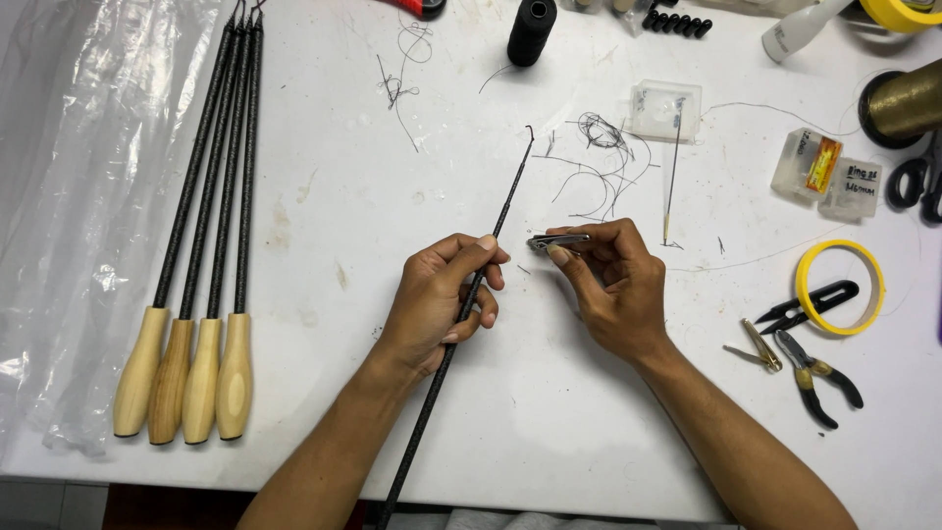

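1. Head view looks down on a white table (324,226) with two bare hands in the middle.
2. The left hand (442,304) is closed around a long thin black rod (491,245). The rod has a tiny hook at its far tip and runs down past the near edge of the table.
3. The right hand (613,285) pinches a small metal clipper (557,239) between thumb and fingers. The clipper sits just beside the rod, close to the left thumb.
4. It looks like the rod is being trimmed or tidied. I think any snip needs the rod held very still and the clipper brought right up to it.
5. Four finished rods with wooden handles (186,378) lie side by side on the left, next to a sheet of clear plastic (88,147).
6. Bits of black thread (599,157) lie loose past the hands. A black thread spool (531,29) stands at the top.
7. A clear little box (665,108) sits near the top, with a thin needle tool (672,182) below it.
8. Two small clear boxes (829,172) sit on the right. One has an orange label and one has a white label.
9. A yellow tape ring (840,285) lies on the right with black snips (810,302) across it. Small pliers (814,373) lie just below. A gold thread spool (903,103) is at the far right.
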